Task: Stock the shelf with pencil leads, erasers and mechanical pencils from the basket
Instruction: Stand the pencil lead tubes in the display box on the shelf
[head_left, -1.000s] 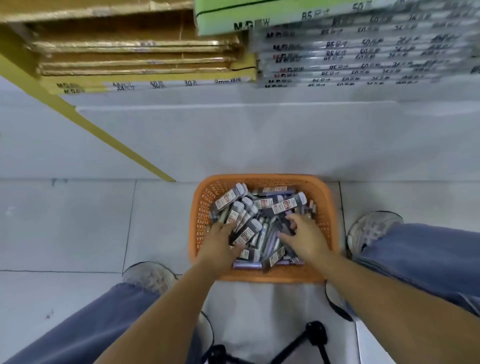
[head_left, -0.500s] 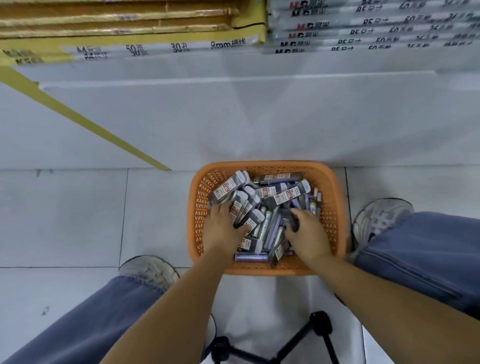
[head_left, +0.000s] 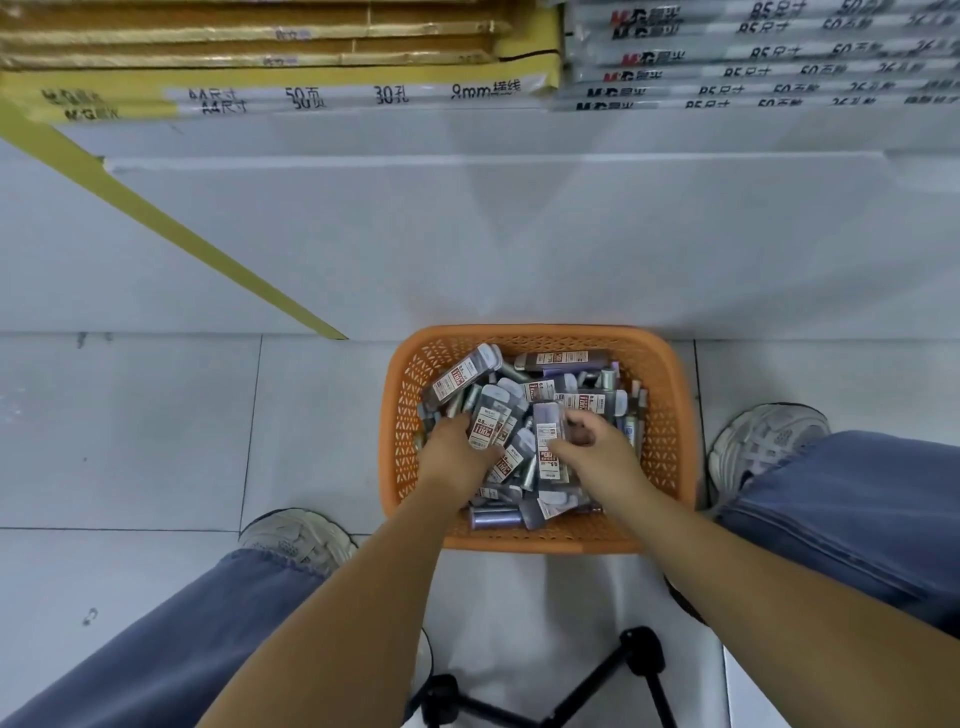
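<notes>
An orange plastic basket (head_left: 660, 395) sits on the floor against the shelf base, heaped with several grey and purple pencil lead cases (head_left: 462, 376). My left hand (head_left: 454, 452) is in the pile at the basket's left side and grips a lead case (head_left: 485, 426) with a red-and-white label. My right hand (head_left: 597, 454) is in the middle of the basket and pinches an upright purple lead case (head_left: 549, 434) between thumb and fingers. Erasers or mechanical pencils cannot be told apart in the heap.
The white shelf base (head_left: 467, 234) rises just behind the basket. Stacked yellow notebook packs (head_left: 311, 93) and grey packs (head_left: 753, 67) lie on the shelf above. My shoes (head_left: 296, 538) (head_left: 763, 441) flank the basket. A black tripod (head_left: 597, 691) stands between my legs.
Both hands have dug deeper and lifted cases out of the pile: the right hand now holds a purple case upright, the left hand has closed on a labelled case.
</notes>
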